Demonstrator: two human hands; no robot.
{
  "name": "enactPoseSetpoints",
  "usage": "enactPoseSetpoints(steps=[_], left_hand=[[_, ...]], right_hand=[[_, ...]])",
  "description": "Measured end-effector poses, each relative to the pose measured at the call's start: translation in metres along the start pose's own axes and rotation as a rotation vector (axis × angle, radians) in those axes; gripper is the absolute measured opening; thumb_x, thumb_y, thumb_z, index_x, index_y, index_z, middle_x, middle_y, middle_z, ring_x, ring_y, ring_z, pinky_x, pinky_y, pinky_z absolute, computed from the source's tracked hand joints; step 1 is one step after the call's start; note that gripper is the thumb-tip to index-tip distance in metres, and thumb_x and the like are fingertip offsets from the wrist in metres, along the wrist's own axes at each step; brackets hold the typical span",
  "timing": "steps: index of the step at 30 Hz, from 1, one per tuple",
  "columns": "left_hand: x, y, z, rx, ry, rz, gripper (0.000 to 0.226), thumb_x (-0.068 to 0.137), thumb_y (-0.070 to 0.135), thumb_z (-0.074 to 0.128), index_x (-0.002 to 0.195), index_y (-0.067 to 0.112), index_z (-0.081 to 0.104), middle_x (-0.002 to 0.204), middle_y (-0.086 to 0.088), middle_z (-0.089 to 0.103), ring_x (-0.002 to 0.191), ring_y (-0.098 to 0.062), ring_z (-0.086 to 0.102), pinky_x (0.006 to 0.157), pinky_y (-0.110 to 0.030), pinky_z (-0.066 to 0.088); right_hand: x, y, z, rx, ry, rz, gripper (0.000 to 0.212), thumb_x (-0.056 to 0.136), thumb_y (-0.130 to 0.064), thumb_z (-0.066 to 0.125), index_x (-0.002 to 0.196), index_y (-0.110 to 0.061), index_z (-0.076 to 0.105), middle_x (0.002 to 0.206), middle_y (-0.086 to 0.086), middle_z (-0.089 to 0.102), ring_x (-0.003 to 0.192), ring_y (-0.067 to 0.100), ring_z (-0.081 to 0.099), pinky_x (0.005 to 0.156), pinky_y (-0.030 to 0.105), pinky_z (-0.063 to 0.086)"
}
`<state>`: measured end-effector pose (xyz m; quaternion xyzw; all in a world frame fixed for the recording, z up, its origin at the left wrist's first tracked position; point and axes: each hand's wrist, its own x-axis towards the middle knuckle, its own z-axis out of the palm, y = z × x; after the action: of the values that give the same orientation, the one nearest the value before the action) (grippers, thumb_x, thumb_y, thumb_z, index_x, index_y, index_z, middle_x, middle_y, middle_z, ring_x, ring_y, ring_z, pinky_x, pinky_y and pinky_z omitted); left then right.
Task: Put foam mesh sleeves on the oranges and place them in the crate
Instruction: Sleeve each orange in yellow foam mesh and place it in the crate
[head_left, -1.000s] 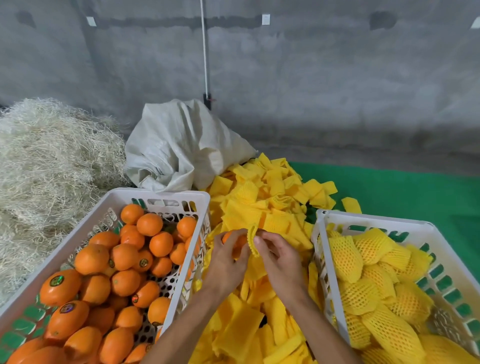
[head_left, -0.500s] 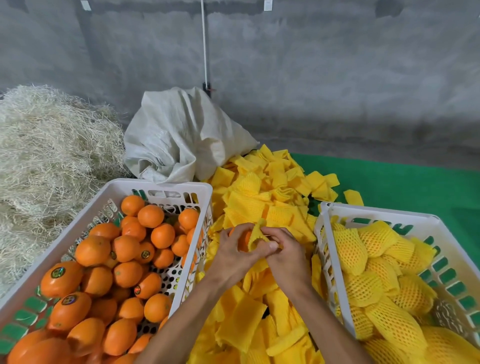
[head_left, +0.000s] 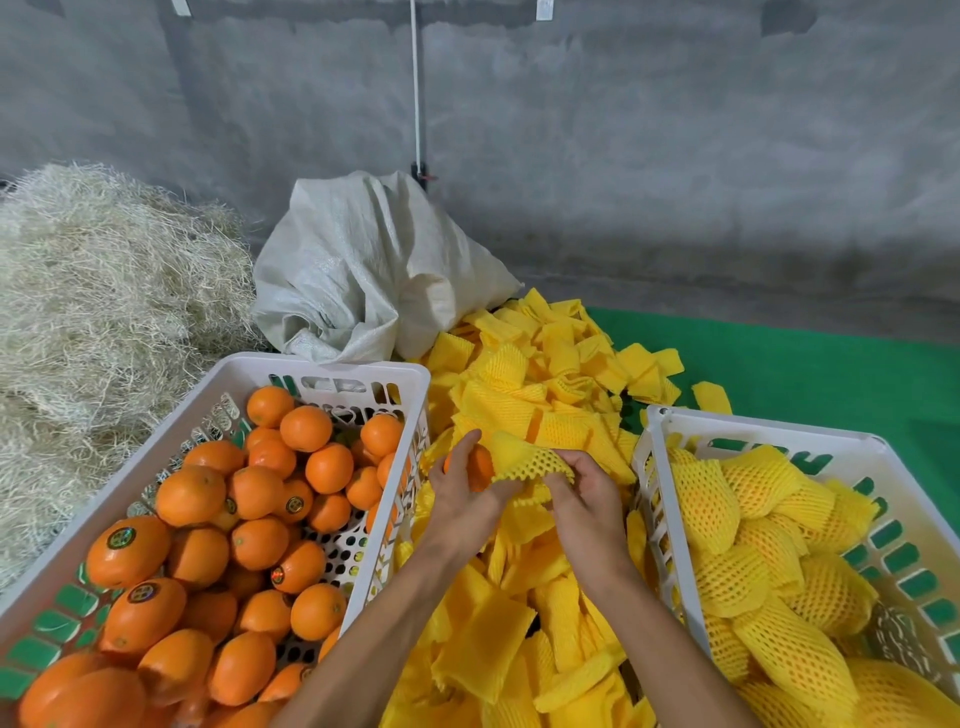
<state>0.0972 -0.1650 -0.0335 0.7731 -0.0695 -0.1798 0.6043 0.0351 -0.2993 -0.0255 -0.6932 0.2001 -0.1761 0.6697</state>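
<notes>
Oranges (head_left: 208, 551) filled the white crate at our eight o'clock (head_left: 332, 364), many bearing small round stickers. At the centre of the view we gripped one orange (head_left: 480, 467) in our left hand (head_left: 462, 499), fingers curled round its left side, so that only a strip of peel showed between the fingers and the foam. Our right hand (head_left: 584, 499) lay just beside it at three o'clock, pinching the stretched foam mesh sleeve (head_left: 524, 460) with thumb and fingertips. The sleeve spanned the gap between the two hands, its open mesh pulled wide, one end touching the orange's right side; we could not tell how far the fruit had entered it. Both hands hovered over the loose heap of flat yellow sleeves (head_left: 540, 395), which ran from twelve o'clock down between our forearms to six o'clock. At four o'clock stood the second white crate (head_left: 769, 431), holding sleeved oranges (head_left: 753, 566) piled against one another, well clear of our right hand. A crumpled white woven sack (head_left: 363, 270) sat at twelve o'clock beyond the heap, a mound of pale straw (head_left: 104, 291) at ten o'clock, and green matting (head_left: 810, 364) covered the floor at two o'clock before a grey concrete wall (head_left: 623, 156).
</notes>
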Motion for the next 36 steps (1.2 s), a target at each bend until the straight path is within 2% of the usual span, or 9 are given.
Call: enactPoseSetpoints(steps=[6, 9, 13, 16, 21, 25, 29, 33, 36], left_hand=[[-0.003, 0.001, 0.007, -0.013, 0.031, -0.028, 0.071, 0.078, 0.063, 0.043, 0.149, 0.055, 0.037, 0.161, 0.005, 0.023, 0.137, -0.03, 0.046, 0.108, -0.051, 0.046], [-0.005, 0.006, 0.009, -0.144, 0.049, -0.032, 0.053, 0.084, 0.048, 0.038, 0.133, 0.048, 0.06, 0.135, -0.011, 0.059, 0.114, -0.031, 0.061, 0.098, -0.064, 0.051], [-0.005, 0.012, 0.007, -0.345, 0.048, -0.076, 0.046, 0.092, 0.024, 0.039, 0.111, 0.037, 0.078, 0.115, -0.006, 0.076, 0.113, -0.031, 0.068, 0.094, -0.056, 0.058], [-0.002, 0.019, 0.007, -0.492, 0.007, -0.182, 0.052, 0.098, 0.008, 0.032, 0.116, 0.026, 0.078, 0.114, -0.007, 0.078, 0.115, -0.032, 0.069, 0.088, -0.047, 0.063], [-0.006, 0.024, 0.009, -0.528, -0.031, -0.213, 0.048, 0.1, 0.008, 0.031, 0.129, 0.018, 0.068, 0.119, -0.016, 0.074, 0.107, -0.043, 0.071, 0.094, -0.063, 0.057], [-0.006, 0.025, 0.014, -0.59, -0.014, -0.254, 0.038, 0.099, 0.008, 0.034, 0.119, -0.007, 0.062, 0.108, -0.028, 0.074, 0.094, -0.048, 0.072, 0.084, -0.058, 0.061], [-0.008, 0.026, 0.015, -0.633, 0.027, -0.267, 0.025, 0.098, 0.007, 0.036, 0.104, -0.004, 0.058, 0.094, -0.028, 0.068, 0.076, -0.04, 0.066, 0.062, -0.041, 0.056], [-0.011, 0.025, 0.018, -0.693, -0.049, -0.295, 0.017, 0.097, 0.01, 0.037, 0.104, 0.003, 0.052, 0.099, -0.026, 0.062, 0.084, -0.038, 0.061, 0.063, -0.04, 0.055], [-0.014, 0.024, 0.016, -0.807, -0.104, -0.314, 0.022, 0.097, 0.012, 0.04, 0.11, 0.003, 0.055, 0.111, -0.022, 0.065, 0.09, -0.034, 0.065, 0.068, -0.04, 0.06]], right_hand=[[0.001, 0.004, 0.006, 0.352, 0.041, 0.225, 0.02, 0.103, -0.013, 0.057, 0.109, -0.028, 0.07, 0.107, -0.004, 0.077, 0.101, 0.012, 0.073, 0.074, 0.025, 0.056], [0.0, 0.003, 0.008, 0.461, 0.034, 0.275, 0.019, 0.102, -0.011, 0.059, 0.113, -0.02, 0.071, 0.107, 0.003, 0.078, 0.098, 0.017, 0.075, 0.069, 0.024, 0.058], [0.001, -0.001, 0.008, 0.584, -0.001, 0.323, 0.019, 0.102, -0.009, 0.057, 0.115, -0.01, 0.071, 0.109, 0.011, 0.077, 0.102, 0.024, 0.074, 0.078, 0.034, 0.058], [0.005, -0.005, 0.003, 0.665, -0.055, 0.344, 0.023, 0.1, -0.008, 0.055, 0.116, -0.001, 0.069, 0.115, 0.018, 0.074, 0.107, 0.03, 0.072, 0.086, 0.042, 0.056], [0.007, -0.005, -0.005, 0.587, -0.016, 0.265, 0.021, 0.096, -0.012, 0.065, 0.114, -0.004, 0.073, 0.114, 0.014, 0.075, 0.107, 0.028, 0.072, 0.084, 0.041, 0.057], [0.009, -0.004, -0.008, 0.58, 0.038, 0.242, 0.021, 0.09, -0.013, 0.073, 0.111, -0.008, 0.074, 0.111, 0.011, 0.076, 0.104, 0.024, 0.074, 0.077, 0.036, 0.06], [0.015, -0.007, -0.017, 0.57, 0.083, 0.335, 0.032, 0.081, -0.017, 0.082, 0.111, -0.008, 0.075, 0.112, 0.009, 0.076, 0.106, 0.025, 0.073, 0.088, 0.044, 0.058], [0.02, -0.01, -0.025, 0.596, 0.09, 0.478, 0.051, 0.079, -0.023, 0.081, 0.125, -0.007, 0.068, 0.119, 0.012, 0.073, 0.113, 0.029, 0.069, 0.093, 0.044, 0.057], [0.022, -0.011, -0.027, 0.636, 0.061, 0.541, 0.058, 0.077, -0.025, 0.079, 0.13, -0.006, 0.064, 0.123, 0.015, 0.071, 0.116, 0.03, 0.067, 0.106, 0.049, 0.05]])
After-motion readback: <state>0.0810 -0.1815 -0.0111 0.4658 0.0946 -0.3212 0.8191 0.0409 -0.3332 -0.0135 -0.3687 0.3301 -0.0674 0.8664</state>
